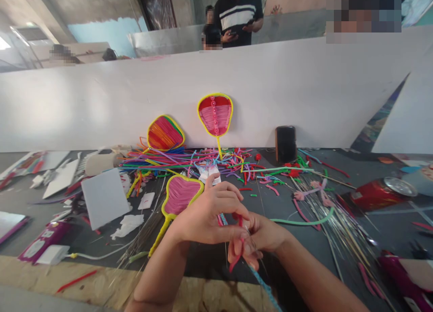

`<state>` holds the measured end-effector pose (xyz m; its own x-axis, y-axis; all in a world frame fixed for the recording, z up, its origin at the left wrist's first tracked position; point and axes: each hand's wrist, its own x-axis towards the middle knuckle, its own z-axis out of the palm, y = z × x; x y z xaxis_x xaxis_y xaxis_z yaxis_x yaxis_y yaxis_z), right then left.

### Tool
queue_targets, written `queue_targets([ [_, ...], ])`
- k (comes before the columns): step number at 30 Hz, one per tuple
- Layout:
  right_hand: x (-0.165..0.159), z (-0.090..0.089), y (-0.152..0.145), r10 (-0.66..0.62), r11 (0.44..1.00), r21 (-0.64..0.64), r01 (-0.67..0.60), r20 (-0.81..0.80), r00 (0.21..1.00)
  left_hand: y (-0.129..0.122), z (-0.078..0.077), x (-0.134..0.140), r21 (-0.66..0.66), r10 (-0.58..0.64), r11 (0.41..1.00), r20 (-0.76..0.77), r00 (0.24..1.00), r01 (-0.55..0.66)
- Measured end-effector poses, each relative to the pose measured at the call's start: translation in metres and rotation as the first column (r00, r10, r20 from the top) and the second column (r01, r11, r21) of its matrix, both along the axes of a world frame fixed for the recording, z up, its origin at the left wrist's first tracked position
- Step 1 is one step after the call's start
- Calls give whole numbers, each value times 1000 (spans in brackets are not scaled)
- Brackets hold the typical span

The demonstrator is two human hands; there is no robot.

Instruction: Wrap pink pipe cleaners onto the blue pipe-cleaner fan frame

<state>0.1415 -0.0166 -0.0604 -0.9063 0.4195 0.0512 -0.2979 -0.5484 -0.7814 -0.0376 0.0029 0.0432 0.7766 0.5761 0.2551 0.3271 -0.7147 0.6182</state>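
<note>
My left hand (214, 210) and my right hand (260, 235) meet at the front middle of the table. Between their fingertips is a red-pink pipe cleaner (236, 261), its end curling downward. A light blue fuzzy twisted stem (265, 286) runs from under my right hand toward the lower edge. My left thumb and fingers pinch at the pipe cleaner, while the right fingers curl around the same spot and partly hide it. Just left of my left hand lies a pink-filled fan shape (182, 194) with a yellow fuzzy rim and handle.
Two more fan shapes, one pink and red (215, 115) and one striped (165, 133), lean on the white partition (84, 104). Loose pipe cleaners (162, 163), a phone (286, 144), metal wires (333, 221), a red can (380, 193) and a white card (104, 199) lie around. People are beyond.
</note>
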Motion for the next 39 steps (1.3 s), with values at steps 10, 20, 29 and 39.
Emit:
queue_targets([
  [10, 13, 9, 6, -155, 987, 60, 148, 124, 980, 8, -4, -4, 58, 76, 996, -46, 996, -74],
  [20, 27, 9, 19, -438, 893, 201, 402, 192, 878, 6, -6, 1, 74, 103, 992, -30, 994, -101],
  [29, 15, 21, 9, -419, 884, 337, 325, 263, 869, 6, -6, 4, 74, 91, 993, -15, 996, -89],
  [39, 18, 20, 10, -598, 795, 259, 549, 179, 781, 5, -4, -1, 103, 90, 991, -13, 996, -88],
])
